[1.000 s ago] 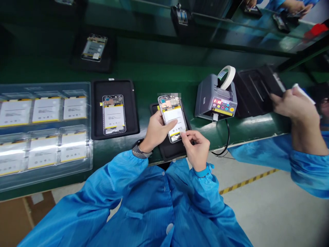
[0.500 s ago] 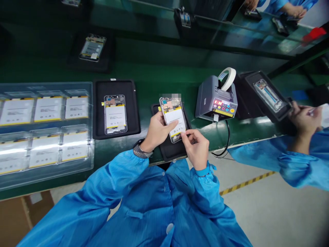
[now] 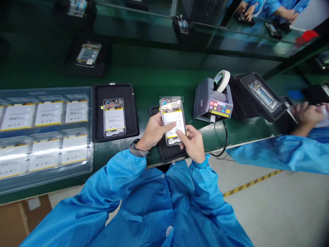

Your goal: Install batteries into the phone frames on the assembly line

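The phone (image 3: 172, 121) is held over a black mat (image 3: 164, 153) on the green surface (image 3: 180, 80), its open back facing up. Its long axis runs almost straight away from the person, with the circuit board (image 3: 171, 104) at the far end and the battery (image 3: 173, 125) filling the near part.

The left hand (image 3: 154, 132) is clamped on the phone's left edge, its thumb lying across the battery. The right hand (image 3: 192, 144) grips the near right corner, with a fingertip on the battery's lower part. The hands nearly meet, and together they bear the phone.

It looks light and stiff, but the exposed board seems fragile and the battery's smooth face may be slippery. The side edges of the frame look like the safest hold.

To the right of the phone sits a tape dispenser (image 3: 212, 103). To its left lie a second phone (image 3: 114, 118) on its mat (image 3: 115, 91) and, further on, a tray of batteries (image 3: 89, 137).
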Demonstrator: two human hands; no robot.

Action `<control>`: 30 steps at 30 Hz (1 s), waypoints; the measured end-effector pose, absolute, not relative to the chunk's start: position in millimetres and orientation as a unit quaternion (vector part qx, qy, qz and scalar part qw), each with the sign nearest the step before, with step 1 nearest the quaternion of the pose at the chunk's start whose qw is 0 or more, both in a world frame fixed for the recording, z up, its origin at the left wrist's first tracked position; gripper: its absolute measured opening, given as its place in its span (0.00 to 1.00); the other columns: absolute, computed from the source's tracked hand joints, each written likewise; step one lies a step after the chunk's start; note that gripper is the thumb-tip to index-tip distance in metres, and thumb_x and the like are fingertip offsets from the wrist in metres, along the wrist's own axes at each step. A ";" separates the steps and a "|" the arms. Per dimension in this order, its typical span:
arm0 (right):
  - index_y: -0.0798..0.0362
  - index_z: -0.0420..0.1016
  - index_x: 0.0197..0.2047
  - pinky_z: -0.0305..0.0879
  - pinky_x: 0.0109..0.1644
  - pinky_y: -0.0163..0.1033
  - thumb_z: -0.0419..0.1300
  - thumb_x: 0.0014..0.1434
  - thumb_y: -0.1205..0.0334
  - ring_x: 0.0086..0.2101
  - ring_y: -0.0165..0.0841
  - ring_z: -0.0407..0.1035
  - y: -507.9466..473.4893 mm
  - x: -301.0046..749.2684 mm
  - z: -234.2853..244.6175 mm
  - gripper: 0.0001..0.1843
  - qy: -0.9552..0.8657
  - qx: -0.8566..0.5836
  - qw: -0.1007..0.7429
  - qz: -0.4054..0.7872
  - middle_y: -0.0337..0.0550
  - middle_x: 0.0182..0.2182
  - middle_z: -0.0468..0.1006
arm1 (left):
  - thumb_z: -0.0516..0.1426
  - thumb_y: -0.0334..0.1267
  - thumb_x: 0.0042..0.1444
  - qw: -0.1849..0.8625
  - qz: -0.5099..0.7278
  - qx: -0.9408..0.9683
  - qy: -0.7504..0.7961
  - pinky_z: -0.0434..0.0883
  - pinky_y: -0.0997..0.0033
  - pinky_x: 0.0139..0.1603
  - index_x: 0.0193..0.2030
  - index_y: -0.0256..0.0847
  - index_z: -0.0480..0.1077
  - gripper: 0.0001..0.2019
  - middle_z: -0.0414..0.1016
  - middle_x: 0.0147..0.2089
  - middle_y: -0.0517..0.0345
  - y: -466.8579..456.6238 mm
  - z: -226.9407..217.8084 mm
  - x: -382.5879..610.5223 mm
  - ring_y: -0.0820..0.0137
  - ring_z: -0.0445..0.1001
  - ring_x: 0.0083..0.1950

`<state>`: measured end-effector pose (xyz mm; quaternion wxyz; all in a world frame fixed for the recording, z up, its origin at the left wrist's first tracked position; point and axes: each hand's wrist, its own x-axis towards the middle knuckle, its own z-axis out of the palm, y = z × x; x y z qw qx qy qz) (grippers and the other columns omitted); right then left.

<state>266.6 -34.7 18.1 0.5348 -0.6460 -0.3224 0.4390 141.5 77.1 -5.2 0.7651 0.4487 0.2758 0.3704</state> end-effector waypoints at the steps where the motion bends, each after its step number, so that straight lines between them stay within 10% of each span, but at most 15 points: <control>1: 0.50 0.71 0.38 0.63 0.17 0.32 0.71 0.54 0.35 0.17 0.27 0.64 -33.9 264.0 17.2 0.28 -0.314 -0.647 0.541 0.436 0.34 0.22 0.76 | 0.77 0.44 0.44 0.764 0.368 0.451 0.278 0.78 0.57 0.57 0.54 0.36 0.75 0.32 0.84 0.56 0.45 76.9 -4.9 141.2 0.54 0.83 0.55; 21: 0.51 0.78 0.53 0.62 0.31 0.38 0.58 0.71 0.44 0.23 0.35 0.71 -89.4 301.0 2.9 0.20 -0.469 -0.762 0.359 0.265 0.37 0.23 0.78 | 0.72 0.51 0.51 0.760 0.194 0.534 0.316 0.78 0.49 0.62 0.62 0.39 0.71 0.35 0.81 0.60 0.40 83.2 -10.9 122.6 0.52 0.81 0.59; 26: 0.53 0.78 0.38 0.61 0.27 0.36 0.62 0.67 0.39 0.22 0.33 0.68 -117.9 342.9 8.0 0.23 -0.361 -0.748 0.492 0.261 0.39 0.21 0.76 | 0.62 0.59 0.60 0.515 0.215 0.673 0.485 0.81 0.44 0.55 0.78 0.47 0.55 0.43 0.76 0.65 0.39 52.5 -9.4 79.0 0.47 0.79 0.62; 30: 0.53 0.74 0.34 0.57 0.21 0.34 0.69 0.59 0.39 0.17 0.28 0.63 -131.5 438.6 27.8 0.24 -0.222 -0.775 0.585 0.092 0.38 0.20 0.76 | 0.58 0.55 0.66 0.274 0.222 0.856 0.379 0.65 0.37 0.74 0.82 0.56 0.43 0.43 0.62 0.77 0.42 -13.6 -31.2 71.4 0.45 0.63 0.76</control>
